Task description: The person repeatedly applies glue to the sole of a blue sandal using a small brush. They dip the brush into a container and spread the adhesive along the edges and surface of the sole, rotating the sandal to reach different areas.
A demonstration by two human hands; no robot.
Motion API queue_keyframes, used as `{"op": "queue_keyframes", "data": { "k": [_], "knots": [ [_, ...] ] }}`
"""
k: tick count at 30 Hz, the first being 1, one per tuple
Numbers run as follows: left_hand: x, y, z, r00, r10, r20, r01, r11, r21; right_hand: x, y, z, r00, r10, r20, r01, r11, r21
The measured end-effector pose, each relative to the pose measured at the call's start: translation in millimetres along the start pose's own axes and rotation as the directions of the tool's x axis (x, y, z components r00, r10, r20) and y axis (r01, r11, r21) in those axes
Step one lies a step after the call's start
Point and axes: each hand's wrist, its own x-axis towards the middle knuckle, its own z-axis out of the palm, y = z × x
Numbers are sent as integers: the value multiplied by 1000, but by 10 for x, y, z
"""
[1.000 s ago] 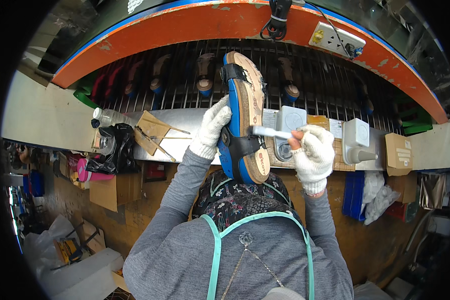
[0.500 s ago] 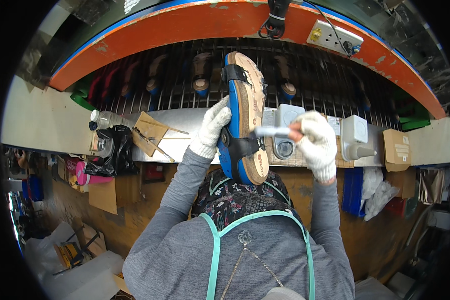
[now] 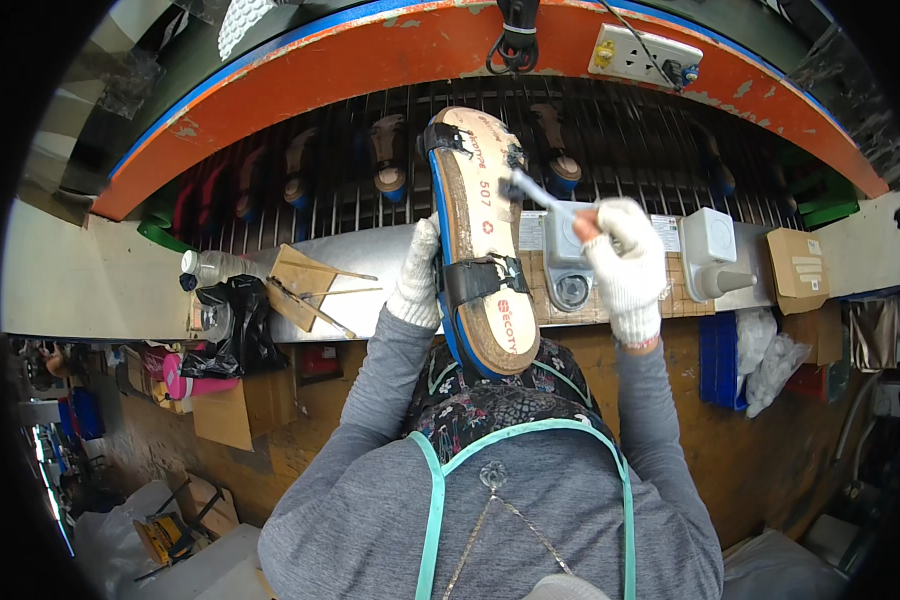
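My left hand, in a white fingerless glove, grips the side of a sandal on a blue shoe last. The sandal stands nearly upright with its pale underside facing me, edged in brown cork, with black straps folded over it at two places. My gloved right hand pinches the pale handle of a brush. Its dark tip meets the sandal's right edge, just below the upper strap end. Behind and below the right hand sits a grey plastic pot with a round opening.
A second grey pot and a cardboard box stand to the right. Brushes on a brown board, a clear bottle and a black bag lie left. Beyond, more lasts rest on a rod rack beneath an orange beam.
The brush has moved from the lower strap up to the upper strap end on the right edge. The sandal has turned so its underside faces me more fully.
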Motion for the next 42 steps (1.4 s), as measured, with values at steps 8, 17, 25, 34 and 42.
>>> {"op": "queue_keyframes", "data": {
  "k": [8,17,25,34,42],
  "knots": [
    [5,142,7,945,207,-254,-81,899,431,-545,-261,-337,939,273,208,-298,949,103],
    [-87,187,218,909,215,-358,-4,862,506,-735,-233,-245,971,208,116,-202,977,-63],
    [-107,120,134,907,197,-372,18,865,501,-620,-210,-133,997,52,61,-33,959,-282],
    [-106,149,126,904,207,-375,21,854,520,-451,-132,-109,990,-78,117,110,949,-295],
    [-63,197,142,906,185,-381,28,872,489,-533,-19,-275,953,112,283,-107,994,-30]
  ]
}}
